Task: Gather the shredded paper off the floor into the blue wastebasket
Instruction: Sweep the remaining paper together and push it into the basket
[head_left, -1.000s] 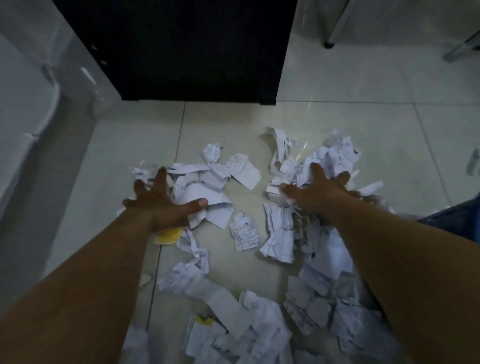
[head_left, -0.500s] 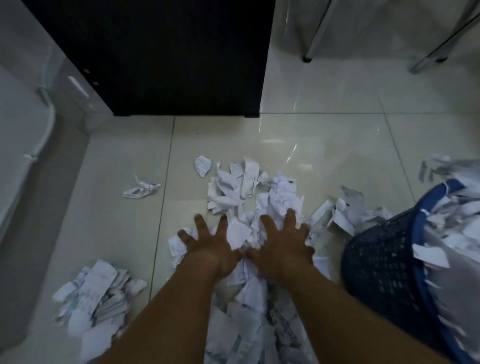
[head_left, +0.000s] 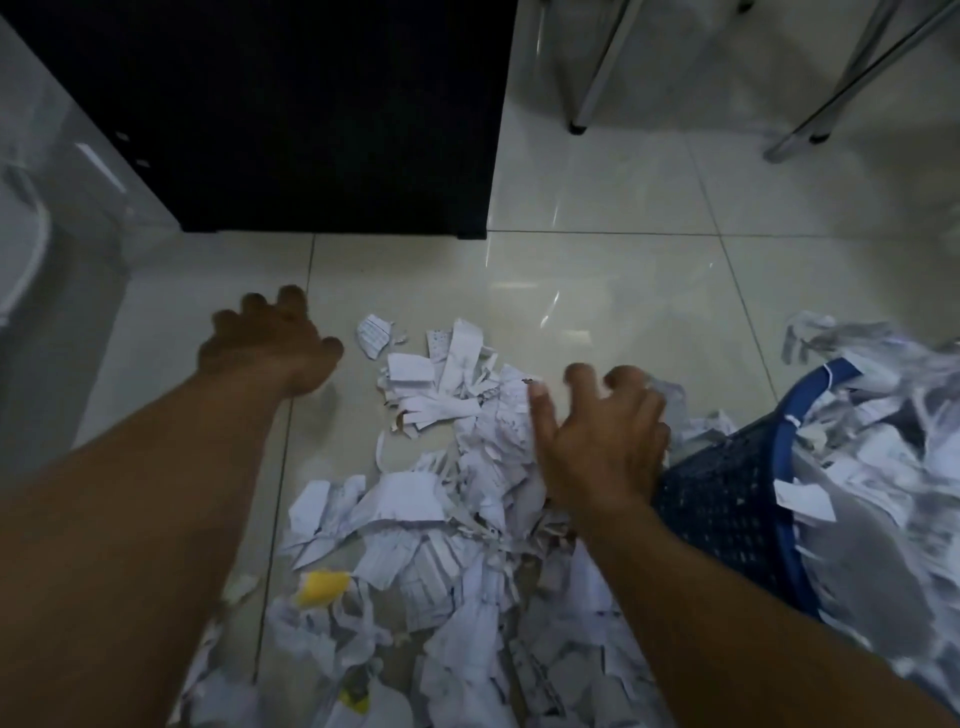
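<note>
Blue mesh plastic wastebasket (head_left: 727, 514), three o'clock: overflowing. White shredded paper (head_left: 441, 499), six o'clock: mostly ungathered. My left hand (head_left: 265, 345), right hand (head_left: 597, 447): both unclenched, empty.

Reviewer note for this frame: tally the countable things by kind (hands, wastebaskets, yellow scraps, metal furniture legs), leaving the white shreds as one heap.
Hands: 2, the left hand and the right hand
Blue wastebasket: 1
Yellow scraps: 2, one larger, one near the bottom edge
Metal furniture legs: 2, and
Heap of white shredded paper: 1
Total: 8
</note>
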